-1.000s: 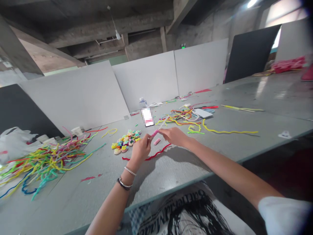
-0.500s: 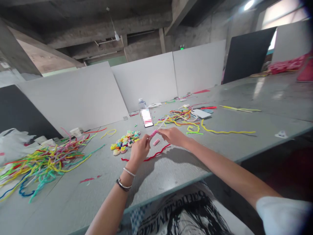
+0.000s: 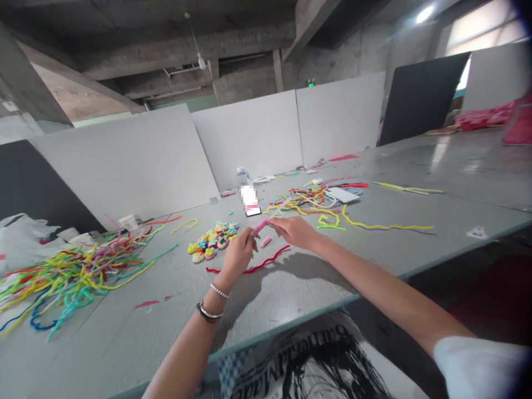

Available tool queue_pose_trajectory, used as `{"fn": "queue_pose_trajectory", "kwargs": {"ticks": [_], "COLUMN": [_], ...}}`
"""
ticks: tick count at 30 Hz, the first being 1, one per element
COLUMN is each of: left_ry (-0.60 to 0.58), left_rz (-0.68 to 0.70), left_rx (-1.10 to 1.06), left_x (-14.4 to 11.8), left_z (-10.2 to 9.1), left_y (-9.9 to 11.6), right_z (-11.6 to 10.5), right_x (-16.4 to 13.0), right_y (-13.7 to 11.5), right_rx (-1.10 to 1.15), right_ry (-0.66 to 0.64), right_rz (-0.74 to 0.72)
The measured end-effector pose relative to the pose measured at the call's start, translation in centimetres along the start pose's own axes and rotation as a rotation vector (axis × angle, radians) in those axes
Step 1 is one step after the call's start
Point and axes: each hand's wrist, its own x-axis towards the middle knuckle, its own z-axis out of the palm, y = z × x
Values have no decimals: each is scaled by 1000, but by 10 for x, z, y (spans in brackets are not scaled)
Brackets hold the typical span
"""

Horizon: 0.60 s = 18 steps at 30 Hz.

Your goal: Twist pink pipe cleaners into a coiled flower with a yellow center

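Note:
Between my two hands is a pink pipe cleaner (image 3: 261,225), wound in a tight coil. My left hand (image 3: 240,247) is closed at its left end, fingertips pinched. At the right end my right hand (image 3: 291,229) pinches it with thumb and forefinger. A thin pale strip (image 3: 279,208) rises beyond the right fingertips; whether it joins the coil I cannot tell. Just below the hands a second pink coil (image 3: 266,241) lies on the table. A wavy red pipe cleaner (image 3: 270,260) rests nearer to me. Left of my left hand is a cluster of small colourful flower shapes (image 3: 211,244).
A tangled pile of pipe cleaners (image 3: 89,266) covers the table's left side, by a white plastic bag (image 3: 25,241). Beyond my hands stand a lit phone (image 3: 251,202) and a bottle (image 3: 242,175). More pipe cleaners (image 3: 307,197) and a yellow one (image 3: 386,226) lie to the right.
Both hands stay in nearly the same place on the pink coil, with only slight finger movement at the left. The view has shifted very slightly.

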Motion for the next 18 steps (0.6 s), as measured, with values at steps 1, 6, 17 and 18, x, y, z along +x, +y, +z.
{"fn": "queue_pose_trajectory", "kwargs": {"ticks": [1, 6, 17, 18], "left_ry": [-16, -19, 24, 22], "left_rz": [3, 43, 100, 96], "left_rx": [-4, 207, 431, 436], "left_x": [0, -1, -6, -6], "left_z": [0, -4, 1, 1], "left_y": [0, 4, 5, 5], "right_z": [0, 1, -4, -4], "right_x": [0, 0, 1, 1], "right_y": [1, 1, -6, -6], "right_rx": [2, -12, -46, -49], "right_ry": [5, -1, -88, -87], "right_rz": [0, -7, 77, 80]}}
